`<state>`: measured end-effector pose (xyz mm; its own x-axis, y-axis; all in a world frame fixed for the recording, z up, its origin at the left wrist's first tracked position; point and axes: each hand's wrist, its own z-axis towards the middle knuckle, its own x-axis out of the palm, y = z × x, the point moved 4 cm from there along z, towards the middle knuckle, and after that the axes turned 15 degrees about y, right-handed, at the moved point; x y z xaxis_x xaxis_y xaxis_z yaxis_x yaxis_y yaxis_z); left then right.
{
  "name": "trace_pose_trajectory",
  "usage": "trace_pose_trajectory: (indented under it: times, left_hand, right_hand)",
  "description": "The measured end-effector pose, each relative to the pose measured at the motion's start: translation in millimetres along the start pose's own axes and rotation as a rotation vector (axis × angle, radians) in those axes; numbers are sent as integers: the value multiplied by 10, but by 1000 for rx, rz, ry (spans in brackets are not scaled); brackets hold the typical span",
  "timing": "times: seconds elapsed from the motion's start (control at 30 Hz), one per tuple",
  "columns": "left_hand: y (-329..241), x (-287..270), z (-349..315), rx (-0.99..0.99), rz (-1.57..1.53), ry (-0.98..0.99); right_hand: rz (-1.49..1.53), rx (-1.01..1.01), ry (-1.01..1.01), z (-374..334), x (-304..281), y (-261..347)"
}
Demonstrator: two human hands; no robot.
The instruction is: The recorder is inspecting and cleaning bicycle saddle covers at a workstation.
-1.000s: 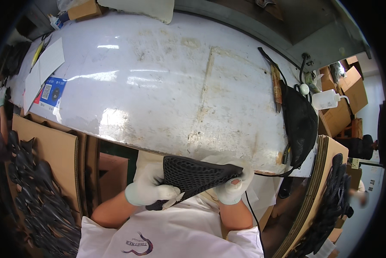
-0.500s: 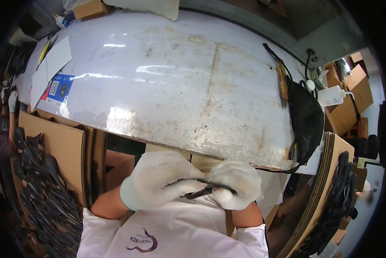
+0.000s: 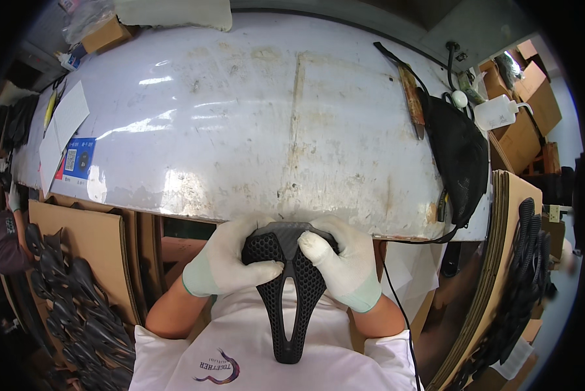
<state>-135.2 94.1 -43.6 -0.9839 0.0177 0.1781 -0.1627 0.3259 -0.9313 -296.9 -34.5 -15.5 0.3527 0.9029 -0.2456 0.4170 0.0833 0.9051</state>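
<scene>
A black bicycle saddle (image 3: 291, 287) with a honeycomb-patterned top and a long central slot is held between my two gloved hands, close to my shirt. Its narrow nose points down toward me and its wide rear faces the table edge. My left hand (image 3: 230, 257) grips the left rear wing, thumb lying across the honeycomb. On the other wing, my right hand (image 3: 341, 260) has its thumb pressed on the top face near the rear. The fingers of both hands curl behind the saddle and are mostly hidden.
Ahead lies a scuffed white table (image 3: 240, 130). At its right are a black cloth bag (image 3: 458, 163), a wood-handled tool (image 3: 411, 98) and a white squeeze bottle (image 3: 497, 113). Dark saddles (image 3: 84, 306) hang against cardboard at left; more black pieces (image 3: 517, 280) stand right. Another person (image 3: 9, 238) is far left.
The saddle has turned from nearly edge-on between my hands to showing its full honeycomb top. My hands have moved apart onto its two rear wings.
</scene>
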Motion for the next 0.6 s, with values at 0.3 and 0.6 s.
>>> trace_pose_trajectory:
  times: [0.3,0.6]
  left_hand:
    - [-33,17,43,40,61,-60]
    - [-387,89,62,-88,146,144]
  right_hand:
    - [-41,-63,174,-25,-158,-92]
    - [-66,-108,310,22,-270,-192]
